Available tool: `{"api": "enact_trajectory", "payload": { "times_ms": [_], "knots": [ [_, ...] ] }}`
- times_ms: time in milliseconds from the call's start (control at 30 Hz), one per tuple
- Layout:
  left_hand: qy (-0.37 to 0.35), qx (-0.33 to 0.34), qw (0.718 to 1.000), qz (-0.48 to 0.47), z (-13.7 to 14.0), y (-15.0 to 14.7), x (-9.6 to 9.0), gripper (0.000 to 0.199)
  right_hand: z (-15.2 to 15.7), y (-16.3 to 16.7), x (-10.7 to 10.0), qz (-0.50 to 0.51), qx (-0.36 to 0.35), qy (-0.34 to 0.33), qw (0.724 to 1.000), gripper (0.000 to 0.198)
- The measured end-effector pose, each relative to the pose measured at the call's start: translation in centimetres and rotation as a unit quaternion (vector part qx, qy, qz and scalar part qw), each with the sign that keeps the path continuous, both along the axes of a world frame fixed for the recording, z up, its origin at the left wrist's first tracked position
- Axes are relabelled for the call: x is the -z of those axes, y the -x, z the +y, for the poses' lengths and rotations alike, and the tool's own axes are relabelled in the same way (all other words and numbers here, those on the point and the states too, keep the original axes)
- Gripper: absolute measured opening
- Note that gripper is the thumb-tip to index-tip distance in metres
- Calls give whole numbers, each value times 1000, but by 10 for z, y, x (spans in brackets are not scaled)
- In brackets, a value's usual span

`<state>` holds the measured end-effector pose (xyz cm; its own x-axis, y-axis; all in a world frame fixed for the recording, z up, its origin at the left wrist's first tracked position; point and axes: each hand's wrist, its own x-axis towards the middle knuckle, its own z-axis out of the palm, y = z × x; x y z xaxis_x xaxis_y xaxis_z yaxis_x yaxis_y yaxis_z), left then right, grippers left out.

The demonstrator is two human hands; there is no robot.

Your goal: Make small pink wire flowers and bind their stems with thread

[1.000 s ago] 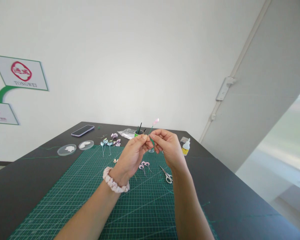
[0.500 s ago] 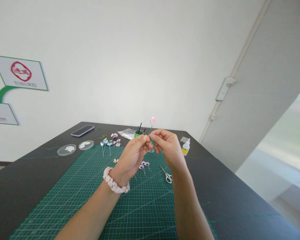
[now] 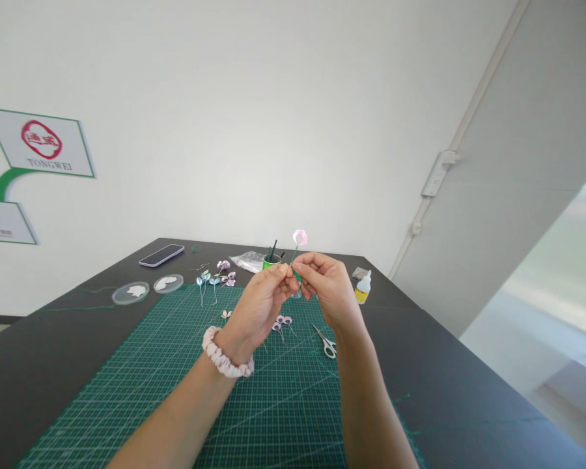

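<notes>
A small pink flower [image 3: 300, 238] stands upright on a thin green stem [image 3: 294, 253] above my fingertips. The stem's lower part is pinched by my left hand [image 3: 266, 296], which wears a pale scrunchie at the wrist. My right hand [image 3: 326, 283] also pinches at the stem, its thumb and index finger closed right beside the left fingertips. Below the hands, several small purple petal loops [image 3: 280, 321] on wires lie on the green cutting mat [image 3: 185, 378]. White-handled scissors [image 3: 329, 347] rest under the right wrist. A green object with a clear base is mostly hidden behind the fingers.
Blue wired petals [image 3: 206, 279] and purple ones [image 3: 228, 279] lie at the mat's far edge. Two clear dishes [image 3: 121, 296] hold white pieces. Further back are a phone [image 3: 161, 255], a plastic bag [image 3: 248, 262] and a green tool cup [image 3: 272, 260]. A glue bottle [image 3: 363, 289] stands right.
The pink flower has turned on its stem, so its round face shows more fully than before. Both hands stay in nearly the same place.
</notes>
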<state>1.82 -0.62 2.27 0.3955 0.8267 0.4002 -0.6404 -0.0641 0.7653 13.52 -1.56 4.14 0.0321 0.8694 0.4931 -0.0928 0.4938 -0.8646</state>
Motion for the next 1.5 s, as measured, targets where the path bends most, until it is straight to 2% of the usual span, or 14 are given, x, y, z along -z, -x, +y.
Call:
{"api": "enact_trajectory", "payload": {
  "times_ms": [300,733,1200,1333,1500],
  "knots": [
    [-4,-6,1000,13,-1,1,-1,30,-1,2,-1,-5,13,8,1000,17],
    [-15,-19,1000,17,-3,0,-2,32,0,3,1,9,-6,17,1000,14],
    [-35,-28,998,41,-2,0,-1,34,0,5,1,21,-18,15,1000,20],
    [-70,-65,992,88,0,3,-1,34,0,2,1,16,-17,14,1000,19],
    [-52,-185,977,94,6,12,-2,6,-1,1,3,-26,28,26,999,21]
  ]
}}
